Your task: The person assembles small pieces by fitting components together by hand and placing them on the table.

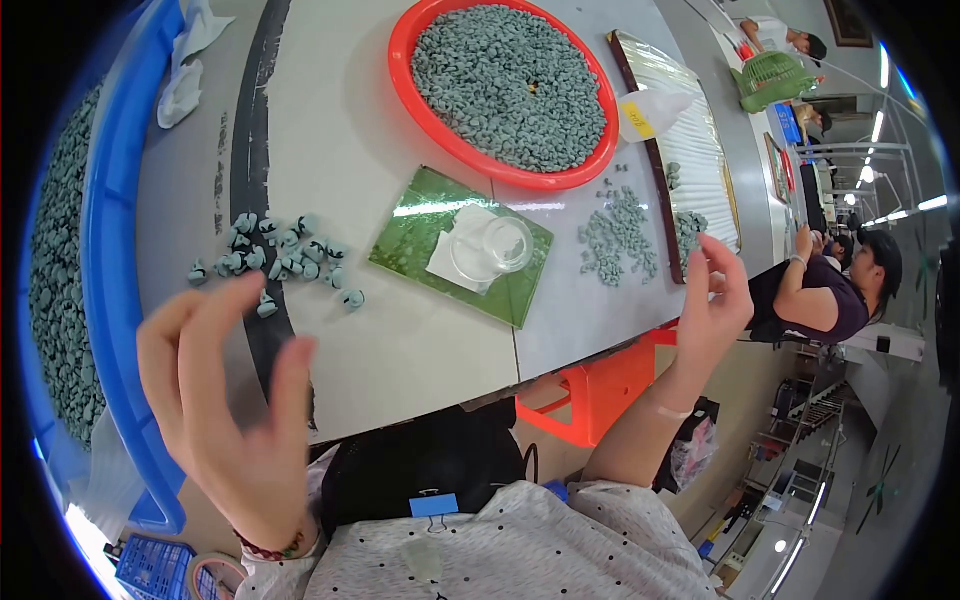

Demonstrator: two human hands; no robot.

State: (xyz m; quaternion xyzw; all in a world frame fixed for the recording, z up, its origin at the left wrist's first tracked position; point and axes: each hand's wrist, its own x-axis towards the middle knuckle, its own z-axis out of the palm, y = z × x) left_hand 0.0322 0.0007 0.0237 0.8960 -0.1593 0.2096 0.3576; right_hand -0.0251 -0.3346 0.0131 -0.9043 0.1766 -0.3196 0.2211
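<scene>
My left hand (222, 395) hovers at the table's left edge, fingers and thumb apart, with nothing between them. Just beyond its fingertips lies a loose group of small grey-green pieces with dark parts (290, 262). At the right, my right hand (716, 305) has its thumb and fingers drawn together in a pinch beside the dark-edged tray (652, 160); whatever it pinches is too small to make out. Several tiny grey-green pieces sit in the tray near those fingers. Left of the tray is a scattered patch of similar small pieces (618, 238).
A red basin (402, 70) full of grey-green pieces stands at the back. Between my hands, a clear dish (507, 245) rests on white paper upon a green board (405, 232). A plastic bottle (668, 108) touches the tray. A blue bin (112, 250) borders the left; a co-worker (830, 300) sits right.
</scene>
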